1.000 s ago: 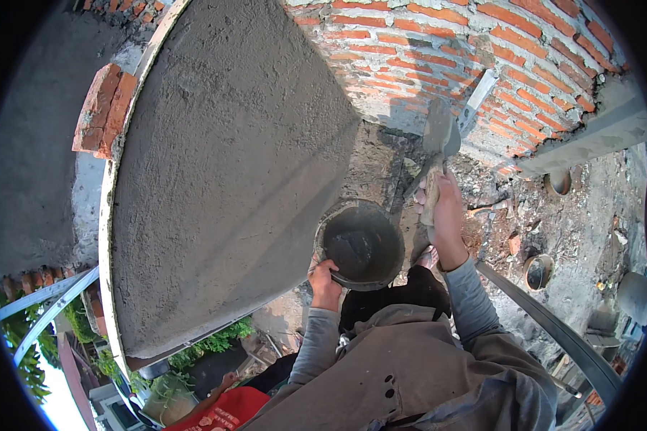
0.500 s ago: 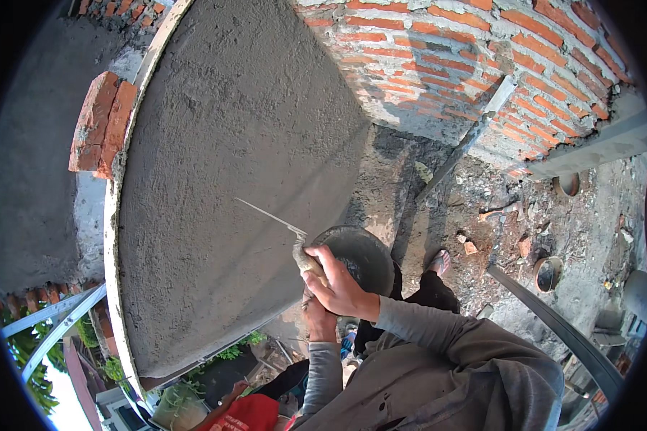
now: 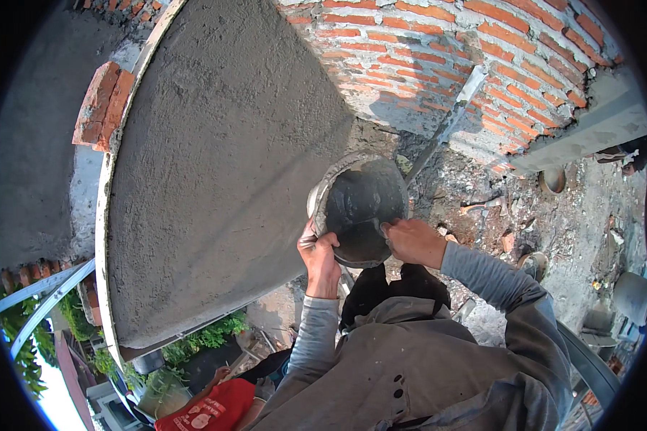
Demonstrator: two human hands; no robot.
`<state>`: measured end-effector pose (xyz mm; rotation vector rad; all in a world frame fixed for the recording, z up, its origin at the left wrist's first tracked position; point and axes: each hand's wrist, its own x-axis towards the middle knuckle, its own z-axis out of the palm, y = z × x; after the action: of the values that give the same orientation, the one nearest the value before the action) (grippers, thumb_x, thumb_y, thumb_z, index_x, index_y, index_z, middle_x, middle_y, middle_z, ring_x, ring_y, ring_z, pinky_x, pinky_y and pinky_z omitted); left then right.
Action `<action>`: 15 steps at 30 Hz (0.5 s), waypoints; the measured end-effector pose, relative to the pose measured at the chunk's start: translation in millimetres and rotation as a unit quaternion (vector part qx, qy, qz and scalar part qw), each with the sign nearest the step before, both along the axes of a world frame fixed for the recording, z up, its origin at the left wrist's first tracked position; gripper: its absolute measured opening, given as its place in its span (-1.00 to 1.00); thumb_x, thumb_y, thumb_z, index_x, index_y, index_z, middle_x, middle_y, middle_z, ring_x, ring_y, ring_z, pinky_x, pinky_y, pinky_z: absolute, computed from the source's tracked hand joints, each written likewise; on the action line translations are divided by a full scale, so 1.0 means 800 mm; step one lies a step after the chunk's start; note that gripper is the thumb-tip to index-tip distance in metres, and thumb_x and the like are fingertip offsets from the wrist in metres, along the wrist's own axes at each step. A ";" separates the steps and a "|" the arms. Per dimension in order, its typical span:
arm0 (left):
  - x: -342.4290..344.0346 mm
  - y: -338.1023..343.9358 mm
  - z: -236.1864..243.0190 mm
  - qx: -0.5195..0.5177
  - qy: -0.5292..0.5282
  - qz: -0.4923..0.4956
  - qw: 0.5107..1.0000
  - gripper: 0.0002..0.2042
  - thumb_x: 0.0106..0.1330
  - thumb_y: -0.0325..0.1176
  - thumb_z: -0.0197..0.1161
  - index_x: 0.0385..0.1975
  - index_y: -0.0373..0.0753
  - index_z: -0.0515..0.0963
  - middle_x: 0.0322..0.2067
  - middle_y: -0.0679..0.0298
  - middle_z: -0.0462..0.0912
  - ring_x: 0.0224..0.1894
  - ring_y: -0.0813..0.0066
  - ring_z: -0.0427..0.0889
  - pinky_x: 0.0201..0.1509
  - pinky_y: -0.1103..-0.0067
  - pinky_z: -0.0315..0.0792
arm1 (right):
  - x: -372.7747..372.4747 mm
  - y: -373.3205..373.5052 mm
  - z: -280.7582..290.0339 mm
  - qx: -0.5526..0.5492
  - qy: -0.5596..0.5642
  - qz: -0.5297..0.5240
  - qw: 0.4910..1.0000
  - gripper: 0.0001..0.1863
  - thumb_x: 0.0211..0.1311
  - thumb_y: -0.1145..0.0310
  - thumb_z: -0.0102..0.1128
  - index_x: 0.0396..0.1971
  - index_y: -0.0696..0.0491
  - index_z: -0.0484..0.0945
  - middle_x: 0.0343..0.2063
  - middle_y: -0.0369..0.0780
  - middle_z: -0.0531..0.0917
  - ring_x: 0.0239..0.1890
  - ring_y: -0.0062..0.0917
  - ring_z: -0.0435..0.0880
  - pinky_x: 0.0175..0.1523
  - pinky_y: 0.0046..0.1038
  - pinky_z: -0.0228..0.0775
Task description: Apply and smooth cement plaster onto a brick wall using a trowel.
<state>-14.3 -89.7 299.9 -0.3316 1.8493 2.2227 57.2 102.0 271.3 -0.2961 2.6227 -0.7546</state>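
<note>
A round, mortar-caked bucket (image 3: 328,185) is in front of me, its open mouth facing up toward me and grey mortar inside. My left hand (image 3: 319,260) is closed on its near left rim, the thumb over the edge. At the right rim, my right hand (image 3: 417,242) is closed round the handle of a trowel (image 3: 381,228); its blade reaches into the bucket and is hard to tell from the mortar. To the left rises a wall panel of wet grey plaster (image 3: 216,172), rough toward the top.
Two bricks (image 3: 106,108) rest on the panel's pale edge strip (image 3: 102,237). A bare brick wall (image 3: 424,65) stands ahead, a long straight bar (image 3: 449,118) leaning on it. Rubble covers the ground (image 3: 575,237) at right. A person in red (image 3: 212,409) is at lower left.
Both hands were together on the trowel handle before the plaster. They have parted: the left now grips the bucket rim, the right has carried the trowel right, into the bucket. The bucket appears higher.
</note>
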 end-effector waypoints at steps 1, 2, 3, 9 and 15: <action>0.000 0.006 0.004 -0.012 0.009 -0.006 1.000 -0.45 -0.27 -0.79 -0.08 -0.15 -0.40 0.55 -0.20 0.27 0.64 -0.26 0.54 0.56 -0.33 0.73 0.37 | 0.001 0.002 0.000 -0.002 -0.005 -0.002 1.000 -0.59 0.09 0.46 0.01 -0.01 0.26 0.41 -0.32 -0.01 0.58 -0.35 -0.13 0.66 -0.26 -0.18 0.52; 0.003 0.012 0.012 -0.003 0.012 -0.021 1.000 -0.41 -0.27 -0.80 -0.09 -0.10 -0.39 0.55 -0.20 0.29 0.63 -0.26 0.58 0.55 -0.33 0.75 0.34 | -0.003 0.006 0.003 0.021 0.055 -0.085 0.995 -0.60 0.10 0.45 0.01 -0.03 0.26 0.41 -0.33 0.01 0.58 -0.38 -0.13 0.66 -0.30 -0.18 0.52; 0.008 0.023 0.019 -0.004 0.007 -0.023 1.000 -0.41 -0.27 -0.80 -0.09 -0.10 -0.39 0.55 -0.20 0.29 0.63 -0.26 0.58 0.55 -0.33 0.75 0.34 | -0.013 0.010 0.005 0.043 0.116 -0.168 0.978 -0.61 0.11 0.44 0.01 -0.04 0.27 0.41 -0.33 0.03 0.58 -0.41 -0.13 0.65 -0.33 -0.19 0.52; 0.016 0.047 0.014 -0.111 0.116 -0.152 0.975 -0.43 -0.25 -0.79 -0.01 -0.11 -0.37 0.60 -0.05 0.20 0.62 0.09 0.42 0.49 0.25 0.54 0.20 | -0.006 0.029 -0.057 -0.031 0.004 -0.102 0.994 -0.65 0.21 0.34 -0.02 -0.07 0.21 0.49 -0.39 -0.05 0.61 -0.39 -0.27 0.67 -0.36 -0.26 0.51; 0.026 0.043 -0.007 -0.108 0.064 -0.171 0.977 -0.36 -0.24 -0.81 -0.08 -0.03 -0.35 0.57 -0.15 0.28 0.62 -0.26 0.63 0.53 -0.31 0.73 0.36 | 0.033 0.041 -0.097 -0.473 -0.441 -0.194 0.738 -0.69 0.31 0.13 0.02 -0.17 0.05 0.50 -0.51 -0.32 0.51 -0.64 -0.70 0.42 -0.58 -0.61 0.31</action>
<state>6.4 -55.1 294.0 0.0932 2.0381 1.8570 83.5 134.8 193.4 0.3204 1.2256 -1.7918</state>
